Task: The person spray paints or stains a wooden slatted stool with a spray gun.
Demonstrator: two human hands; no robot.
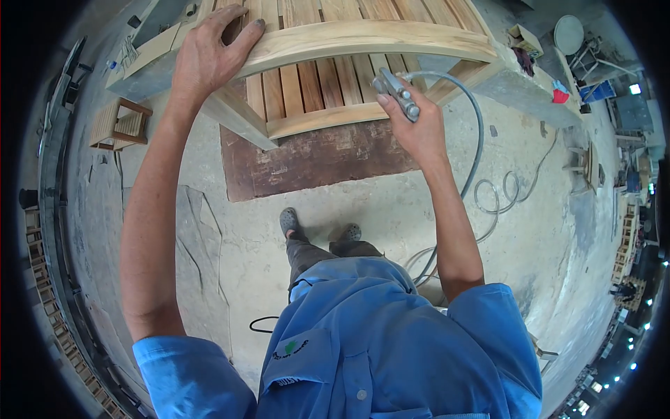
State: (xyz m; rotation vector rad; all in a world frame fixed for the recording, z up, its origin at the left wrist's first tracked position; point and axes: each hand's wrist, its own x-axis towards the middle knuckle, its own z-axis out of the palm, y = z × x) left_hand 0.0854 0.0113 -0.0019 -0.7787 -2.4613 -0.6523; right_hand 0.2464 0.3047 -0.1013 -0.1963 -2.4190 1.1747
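A pale wooden piece of slatted furniture (363,38), with a curved front rail and a lower slatted shelf, stands before me. My left hand (213,52) lies on its near left corner, thumb and fingers apart. My right hand (417,126) is closed around a small metal air gun (396,94) in front of the lower slats (317,84). A grey air hose (479,133) arcs away from the gun to the right and drops past my forearm. What the gun's tip faces is partly hidden.
Under the furniture lies a worn brown board (314,164) on the concrete floor (363,199). Loops of hose (497,202) trail at the right. A small wooden stool (120,124) stands at the left. Grey ledges flank the furniture, with a red item (560,96) on the right one.
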